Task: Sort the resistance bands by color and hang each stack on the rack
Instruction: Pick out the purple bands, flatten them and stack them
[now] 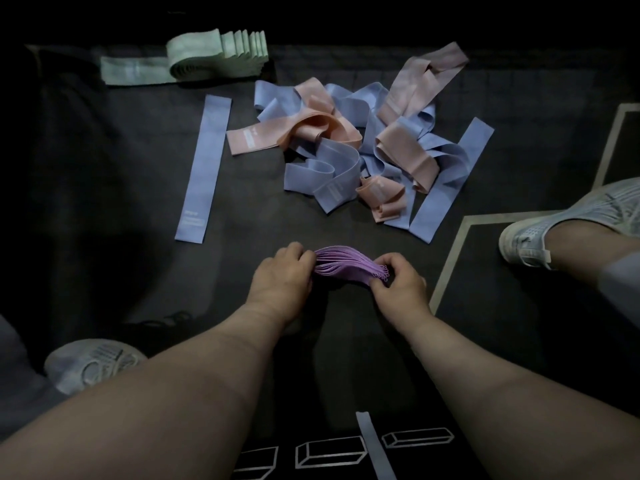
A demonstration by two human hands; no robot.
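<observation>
A stack of purple bands [343, 265] is held between both hands just above the dark mat. My left hand [282, 277] pinches its left end and my right hand [398, 282] grips its right end, where the looped edges fan out. Beyond them lies a tangled pile of blue and pink bands [363, 147]. A single blue band [204, 168] lies flat to the pile's left. A folded stack of green bands [214, 57] rests at the far left. No rack is in view.
The dark mat [121, 202] has pale line markings at the right [450, 258] and box outlines near me [329, 453]. A blue band end [374, 445] hangs at the bottom. White sneakers sit at lower left [90, 365] and right [554, 230].
</observation>
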